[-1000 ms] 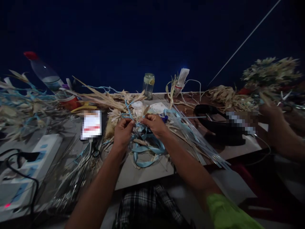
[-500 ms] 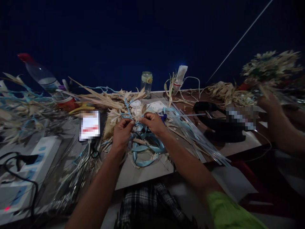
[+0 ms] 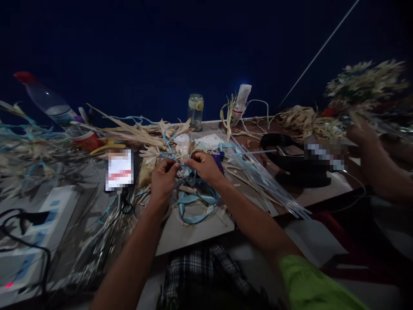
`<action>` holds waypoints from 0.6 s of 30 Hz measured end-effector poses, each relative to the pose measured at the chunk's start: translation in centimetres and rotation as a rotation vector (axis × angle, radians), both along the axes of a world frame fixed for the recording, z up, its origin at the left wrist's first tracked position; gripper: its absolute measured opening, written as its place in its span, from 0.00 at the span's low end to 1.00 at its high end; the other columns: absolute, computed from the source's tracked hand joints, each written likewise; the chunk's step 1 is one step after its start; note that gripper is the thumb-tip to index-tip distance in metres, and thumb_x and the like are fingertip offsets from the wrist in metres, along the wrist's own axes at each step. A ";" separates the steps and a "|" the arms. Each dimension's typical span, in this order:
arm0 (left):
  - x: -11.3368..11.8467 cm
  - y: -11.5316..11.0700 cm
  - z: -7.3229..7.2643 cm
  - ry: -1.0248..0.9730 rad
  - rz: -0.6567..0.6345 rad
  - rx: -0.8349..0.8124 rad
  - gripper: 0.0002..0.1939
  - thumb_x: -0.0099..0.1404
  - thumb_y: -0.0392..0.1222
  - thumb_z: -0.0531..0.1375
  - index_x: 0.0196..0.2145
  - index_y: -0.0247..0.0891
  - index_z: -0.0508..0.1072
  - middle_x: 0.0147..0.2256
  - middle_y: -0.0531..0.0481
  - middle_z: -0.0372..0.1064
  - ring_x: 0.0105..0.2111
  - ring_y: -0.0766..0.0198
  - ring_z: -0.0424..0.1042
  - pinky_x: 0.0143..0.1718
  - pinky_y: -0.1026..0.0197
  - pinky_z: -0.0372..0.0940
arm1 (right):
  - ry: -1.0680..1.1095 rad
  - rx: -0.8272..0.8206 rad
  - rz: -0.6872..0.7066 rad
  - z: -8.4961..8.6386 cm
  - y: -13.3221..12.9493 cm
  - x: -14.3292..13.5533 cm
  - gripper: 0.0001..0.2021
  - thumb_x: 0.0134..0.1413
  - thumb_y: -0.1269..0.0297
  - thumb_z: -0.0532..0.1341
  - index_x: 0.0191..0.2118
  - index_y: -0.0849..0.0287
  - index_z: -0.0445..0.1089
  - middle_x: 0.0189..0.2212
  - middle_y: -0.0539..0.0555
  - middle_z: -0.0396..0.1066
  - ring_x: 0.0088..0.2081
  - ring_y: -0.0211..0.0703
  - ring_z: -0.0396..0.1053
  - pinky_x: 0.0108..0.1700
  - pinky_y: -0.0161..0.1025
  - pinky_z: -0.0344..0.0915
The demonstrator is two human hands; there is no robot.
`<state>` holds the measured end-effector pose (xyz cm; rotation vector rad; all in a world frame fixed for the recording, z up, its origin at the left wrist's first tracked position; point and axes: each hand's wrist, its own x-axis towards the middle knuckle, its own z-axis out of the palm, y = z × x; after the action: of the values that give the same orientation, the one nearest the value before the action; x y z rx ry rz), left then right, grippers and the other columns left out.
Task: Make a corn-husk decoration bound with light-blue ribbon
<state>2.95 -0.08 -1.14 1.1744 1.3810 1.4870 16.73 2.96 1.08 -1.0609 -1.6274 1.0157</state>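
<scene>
My left hand (image 3: 164, 178) is closed in a pinch on a thin blue-wrapped flower stem (image 3: 167, 140) that carries pale dried-husk flowers. Close beside it, my right hand (image 3: 204, 167) pinches the same stem, just below a pale husk flower (image 3: 191, 148). The exact grip between the fingertips is hard to make out. A light blue ribbon (image 3: 195, 218) hangs below the fingers and lies in loops on the table (image 3: 193, 237). More husk flowers (image 3: 149, 155) spread out to the left of the stem.
A phone (image 3: 119, 170), a bundle of wires (image 3: 106, 237) and a power strip (image 3: 48, 228) lie left. Behind stand a jar (image 3: 195, 113) and a tilted bottle (image 3: 48, 101). Clear sticks (image 3: 274, 185) and a black ring-shaped object (image 3: 290, 165) lie right, near another person's hand (image 3: 371, 142).
The view has shifted slightly, so most things sit a little further left and higher. My hands keep the same pinch on the stem, with barely any movement.
</scene>
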 end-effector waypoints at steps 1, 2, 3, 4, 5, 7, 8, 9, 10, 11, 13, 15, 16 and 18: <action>0.0 0.0 0.1 0.024 0.006 0.002 0.07 0.51 0.43 0.60 0.27 0.36 0.68 0.22 0.55 0.61 0.23 0.70 0.58 0.25 0.66 0.54 | 0.009 -0.019 0.005 0.0 0.0 0.0 0.17 0.43 0.54 0.60 0.18 0.60 0.56 0.18 0.45 0.51 0.23 0.32 0.50 0.27 0.33 0.49; 0.0 -0.1 0.2 0.048 0.012 0.006 0.07 0.52 0.43 0.59 0.27 0.37 0.68 0.22 0.55 0.61 0.23 0.70 0.57 0.25 0.66 0.54 | 0.022 -0.038 0.010 -0.1 -0.1 -0.1 0.17 0.42 0.54 0.60 0.18 0.60 0.57 0.19 0.45 0.51 0.24 0.32 0.50 0.27 0.33 0.49; 0.0 -0.2 0.3 0.072 0.015 0.011 0.07 0.52 0.43 0.59 0.27 0.37 0.68 0.22 0.55 0.61 0.23 0.70 0.58 0.25 0.66 0.54 | 0.039 -0.053 0.015 -0.1 -0.1 -0.1 0.16 0.42 0.54 0.60 0.19 0.60 0.58 0.19 0.45 0.52 0.24 0.32 0.50 0.27 0.32 0.49; 0.1 -0.3 0.4 0.094 0.018 0.018 0.07 0.53 0.42 0.59 0.27 0.37 0.68 0.22 0.55 0.61 0.23 0.69 0.58 0.26 0.65 0.54 | 0.058 -0.069 0.023 -0.1 -0.1 -0.2 0.16 0.42 0.54 0.61 0.19 0.60 0.59 0.19 0.45 0.52 0.24 0.32 0.51 0.27 0.32 0.49; 0.1 -0.3 0.5 0.111 0.023 0.030 0.06 0.53 0.42 0.58 0.27 0.36 0.68 0.22 0.55 0.61 0.23 0.69 0.58 0.26 0.65 0.54 | 0.079 -0.090 0.033 -0.2 -0.2 -0.2 0.16 0.41 0.54 0.61 0.19 0.61 0.60 0.19 0.45 0.53 0.24 0.31 0.51 0.27 0.32 0.50; 0.2 -0.5 0.7 0.129 0.033 0.051 0.06 0.53 0.42 0.58 0.26 0.36 0.68 0.23 0.54 0.61 0.24 0.68 0.59 0.27 0.65 0.55 | 0.125 -0.149 0.060 -0.2 -0.3 -0.2 0.15 0.40 0.54 0.62 0.21 0.61 0.62 0.19 0.45 0.54 0.24 0.31 0.52 0.28 0.32 0.50; 0.2 -0.5 0.7 0.131 0.035 0.058 0.06 0.54 0.42 0.57 0.26 0.36 0.68 0.23 0.54 0.61 0.24 0.68 0.59 0.27 0.65 0.55 | 0.151 -0.184 0.079 -0.1 -0.3 -0.2 0.15 0.39 0.54 0.63 0.23 0.62 0.63 0.20 0.45 0.56 0.24 0.31 0.53 0.28 0.32 0.51; 0.2 -0.6 0.8 0.131 0.039 0.062 0.06 0.54 0.42 0.57 0.26 0.36 0.67 0.23 0.54 0.61 0.24 0.68 0.59 0.28 0.65 0.55 | 0.181 -0.216 0.097 0.0 -0.4 -0.2 0.15 0.38 0.54 0.63 0.24 0.62 0.64 0.20 0.46 0.58 0.24 0.31 0.53 0.28 0.32 0.51; 0.1 -0.6 0.8 0.132 0.045 0.066 0.06 0.54 0.41 0.57 0.26 0.37 0.67 0.23 0.54 0.61 0.24 0.68 0.59 0.28 0.65 0.55 | 0.215 -0.242 0.112 0.1 -0.4 -0.2 0.15 0.37 0.54 0.64 0.25 0.62 0.65 0.21 0.46 0.59 0.24 0.31 0.54 0.28 0.31 0.52; 0.1 -0.6 0.9 0.135 0.050 0.067 0.05 0.54 0.41 0.57 0.26 0.37 0.67 0.23 0.54 0.61 0.25 0.68 0.59 0.28 0.65 0.55 | 0.253 -0.263 0.120 0.2 -0.4 -0.1 0.15 0.37 0.54 0.64 0.27 0.62 0.66 0.22 0.46 0.60 0.24 0.30 0.55 0.28 0.31 0.52; 0.0 -0.5 0.9 0.140 0.058 0.065 0.05 0.54 0.41 0.57 0.26 0.37 0.67 0.23 0.54 0.61 0.25 0.68 0.59 0.29 0.64 0.55 | 0.327 -0.299 0.108 0.6 -0.4 0.0 0.16 0.37 0.54 0.64 0.30 0.61 0.66 0.22 0.45 0.60 0.23 0.29 0.54 0.27 0.30 0.52; -0.1 -0.5 1.0 0.146 0.068 0.058 0.05 0.53 0.41 0.57 0.26 0.37 0.66 0.23 0.54 0.61 0.25 0.68 0.58 0.29 0.64 0.55 | 0.364 -0.338 0.064 1.2 -0.3 0.4 0.17 0.37 0.54 0.63 0.31 0.61 0.66 0.20 0.44 0.58 0.21 0.28 0.52 0.25 0.30 0.50; -0.2 -0.5 1.1 0.149 0.075 0.057 0.05 0.53 0.41 0.57 0.26 0.37 0.66 0.23 0.54 0.61 0.25 0.68 0.58 0.29 0.64 0.55 | 0.361 -0.352 0.043 1.5 -0.3 0.7 0.17 0.37 0.54 0.63 0.31 0.61 0.66 0.20 0.44 0.57 0.20 0.28 0.51 0.24 0.30 0.49; -0.2 -0.5 1.2 0.156 0.090 0.065 0.05 0.53 0.41 0.57 0.25 0.37 0.66 0.23 0.55 0.61 0.25 0.68 0.58 0.29 0.65 0.55 | 0.315 -0.354 0.024 2.1 -0.4 1.8 0.16 0.37 0.54 0.63 0.31 0.61 0.66 0.19 0.43 0.56 0.20 0.28 0.51 0.23 0.31 0.48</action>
<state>2.73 -0.57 0.06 1.3074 1.5173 1.5395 18.49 2.57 3.20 -1.0465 -1.2354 1.4451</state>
